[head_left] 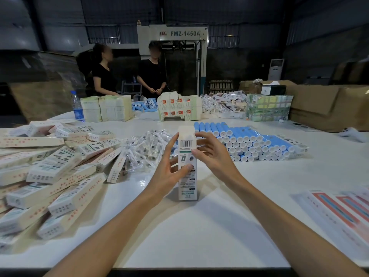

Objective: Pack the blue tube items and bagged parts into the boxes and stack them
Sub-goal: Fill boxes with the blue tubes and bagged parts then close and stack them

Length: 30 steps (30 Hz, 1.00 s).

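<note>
Packing bench: my left hand (pixel 167 172) and right hand (pixel 213 156) grip one box (pixel 187 176), upright on the table (pixel 199 226).
Flap (pixel 185 129) up; closing seems in hand. Next: tuck it, add to pile (pixel 60 166). Tubes (pixel 257 140), bags (pixel 143 148) lie behind.

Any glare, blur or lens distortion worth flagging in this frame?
Head view: wide-angle distortion stretches the frame edges; a glare patch sits on the table left of the held box; packed boxes at the left and printed sheets at the right edge are smeared; the hall behind is dim; the held box is sharp.
</note>
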{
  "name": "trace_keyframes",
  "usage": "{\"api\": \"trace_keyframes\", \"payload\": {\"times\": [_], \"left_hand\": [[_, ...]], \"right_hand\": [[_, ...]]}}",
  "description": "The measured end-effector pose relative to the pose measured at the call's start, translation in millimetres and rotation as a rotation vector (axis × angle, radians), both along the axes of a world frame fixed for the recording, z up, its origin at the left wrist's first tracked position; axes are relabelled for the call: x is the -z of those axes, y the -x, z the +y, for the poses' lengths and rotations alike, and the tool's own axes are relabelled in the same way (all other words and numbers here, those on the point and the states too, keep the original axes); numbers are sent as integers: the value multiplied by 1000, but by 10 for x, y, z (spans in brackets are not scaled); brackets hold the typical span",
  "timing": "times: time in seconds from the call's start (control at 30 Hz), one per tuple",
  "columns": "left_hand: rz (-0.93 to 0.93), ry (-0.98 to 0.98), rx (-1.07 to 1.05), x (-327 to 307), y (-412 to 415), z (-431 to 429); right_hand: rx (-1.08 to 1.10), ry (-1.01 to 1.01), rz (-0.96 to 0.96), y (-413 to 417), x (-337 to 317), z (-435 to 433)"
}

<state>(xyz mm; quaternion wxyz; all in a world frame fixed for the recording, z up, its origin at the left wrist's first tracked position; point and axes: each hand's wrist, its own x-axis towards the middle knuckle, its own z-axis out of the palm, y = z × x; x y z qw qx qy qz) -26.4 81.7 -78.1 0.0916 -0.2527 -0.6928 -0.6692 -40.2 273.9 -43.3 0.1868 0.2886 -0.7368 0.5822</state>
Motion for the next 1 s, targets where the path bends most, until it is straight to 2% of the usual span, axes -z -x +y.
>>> {"api": "trace_keyframes", "payload": {"times": [0.33,0.47,0.67,0.73,0.83,1.0], "left_hand": [[130,222,-107,-86,46,-99],[139,244,-133,-88,85,-115],[109,260,-129,-78,109,-124],[107,264,-123,-85,101,-132],[105,269,-108,-82,90,-139],[107,275,-122,-86,84,-127]], "right_hand": [[-18,-74,6,31,-58,-3],[-31,-112,-2,45,-58,-25],[-28,41,-100,91,-279,-31],[-57,-44,-119,137,-428,-18],[-59,-169,-72,197,-566,-26],[23,-237,114,213,-532,-44]]}}
